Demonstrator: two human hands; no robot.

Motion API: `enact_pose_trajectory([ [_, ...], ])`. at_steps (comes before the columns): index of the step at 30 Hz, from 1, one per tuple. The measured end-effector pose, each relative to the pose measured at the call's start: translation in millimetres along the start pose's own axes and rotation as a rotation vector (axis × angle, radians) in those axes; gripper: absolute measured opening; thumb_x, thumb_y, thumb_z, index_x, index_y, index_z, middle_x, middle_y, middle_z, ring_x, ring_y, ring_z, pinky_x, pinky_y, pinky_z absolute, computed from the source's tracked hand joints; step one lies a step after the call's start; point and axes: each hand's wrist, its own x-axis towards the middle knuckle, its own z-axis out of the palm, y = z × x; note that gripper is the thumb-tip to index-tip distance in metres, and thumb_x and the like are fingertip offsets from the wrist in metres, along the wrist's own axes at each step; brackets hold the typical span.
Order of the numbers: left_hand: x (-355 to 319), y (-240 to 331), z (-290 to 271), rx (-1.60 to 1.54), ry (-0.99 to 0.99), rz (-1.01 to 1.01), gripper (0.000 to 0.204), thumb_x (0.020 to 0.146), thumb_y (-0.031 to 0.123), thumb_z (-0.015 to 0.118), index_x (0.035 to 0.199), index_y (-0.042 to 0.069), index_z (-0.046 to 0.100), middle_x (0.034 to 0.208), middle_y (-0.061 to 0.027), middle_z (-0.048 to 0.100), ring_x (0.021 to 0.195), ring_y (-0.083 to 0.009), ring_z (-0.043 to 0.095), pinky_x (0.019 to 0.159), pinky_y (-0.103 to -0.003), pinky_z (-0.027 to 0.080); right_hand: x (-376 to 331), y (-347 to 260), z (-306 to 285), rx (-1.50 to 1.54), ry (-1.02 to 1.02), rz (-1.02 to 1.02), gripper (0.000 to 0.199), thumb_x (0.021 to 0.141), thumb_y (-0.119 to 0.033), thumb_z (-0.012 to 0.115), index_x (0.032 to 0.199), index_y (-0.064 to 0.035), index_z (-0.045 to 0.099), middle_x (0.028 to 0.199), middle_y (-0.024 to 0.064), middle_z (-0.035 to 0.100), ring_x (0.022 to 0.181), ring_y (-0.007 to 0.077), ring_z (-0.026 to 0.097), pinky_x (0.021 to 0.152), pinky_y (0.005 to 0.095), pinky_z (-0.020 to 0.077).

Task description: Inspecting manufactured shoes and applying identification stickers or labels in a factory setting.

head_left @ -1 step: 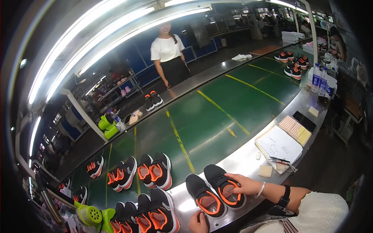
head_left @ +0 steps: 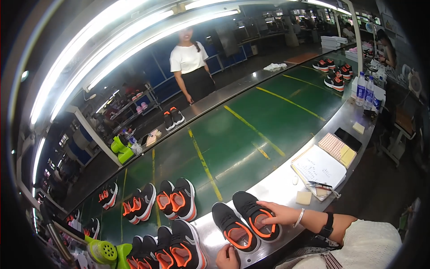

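Two black sneakers with orange collar linings stand side by side on the metal ledge in front of me. On the right sneaker (head_left: pixel 246 204) my right hand (head_left: pixel 274 212) grips the collar, its thumb reaching into the opening. My left hand (head_left: pixel 227 257) is at the near, outer side of the left sneaker (head_left: pixel 222 216), close to its heel. Its fingers are curled, and whatever they may hold is hidden. Left of this pair, more sneakers of the same kind (head_left: pixel 182 237) stand at the ledge, toes pointing away from me.
A green conveyor belt (head_left: pixel 233 152) with yellow lines carries sneakers at left and far right. To my right lie an open notebook (head_left: pixel 316 167), pens, a phone (head_left: pixel 347 139) and water bottles (head_left: pixel 368 94). A green fan-like device (head_left: pixel 104 252) stands lower left. A person (head_left: pixel 191 67) stands across the belt.
The whole view has shifted very slightly. Both hands keep their places at the sneakers, and nothing has been picked up or let go.
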Motion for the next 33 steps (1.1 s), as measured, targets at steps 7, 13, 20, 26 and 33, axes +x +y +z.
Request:
enact_pose_trajectory([
  [7,4.5,2.0,-5.7,0.074,-0.009,0.098,0.022,0.085,0.016,0.056,0.096,-0.001,0.063,0.089,-0.0179,0.064,0.082,-0.0315,0.061,0.076,-0.037,0.046,47.7,-84.6,-111.6,0.238,0.491,-0.149,0.08,0.086,-0.03,0.057,0.142,-0.0093,0.004,0.125,0.0234,0.042,0.098,0.022,0.056,0.084,0.0324,0.0444],
  [13,4.9,-1.9,-7.9,0.115,-0.014,0.063,0.023,0.084,0.017,0.056,0.098,-0.001,0.063,0.091,-0.0192,0.064,0.085,-0.0326,0.061,0.077,-0.037,0.046,79.6,-179.3,-190.9,0.326,0.627,-0.225,0.082,0.085,-0.02,0.057,0.142,-0.0057,-0.001,0.103,0.0089,0.057,0.085,0.0133,0.057,0.071,0.0256,0.046],
  [20,6.6,-2.0,-8.1,0.085,0.002,0.035,0.023,0.084,0.017,0.056,0.096,-0.001,0.063,0.09,-0.0186,0.064,0.083,-0.0321,0.061,0.076,-0.037,0.047,78.7,-181.2,-169.7,0.265,0.53,-0.213,0.085,0.084,-0.024,0.059,0.142,-0.0046,0.0,0.102,0.0096,0.057,0.085,0.0136,0.056,0.074,0.0272,0.0462],
  [26,7.3,3.7,-10.5,0.109,0.006,0.079,0.021,0.084,0.016,0.056,0.096,-0.001,0.063,0.088,-0.0179,0.064,0.082,-0.0309,0.061,0.075,-0.036,0.047,76.5,-150.8,-136.8,0.269,0.365,-0.156,0.086,0.083,-0.024,0.06,0.142,-0.0036,0.001,0.104,0.0111,0.057,0.087,0.0143,0.056,0.076,0.0279,0.0461],
  [33,7.4,-0.3,-10.6,0.07,0.008,0.064,0.021,0.084,0.015,0.057,0.095,-0.001,0.064,0.088,-0.0178,0.064,0.081,-0.0307,0.061,0.075,-0.036,0.047,72.2,-126.7,-109.2,0.154,0.266,-0.118,0.085,0.084,-0.032,0.058,0.141,0.0007,0.004,0.109,0.0182,0.057,0.101,0.0272,0.053,0.089,0.0362,0.0408],
])
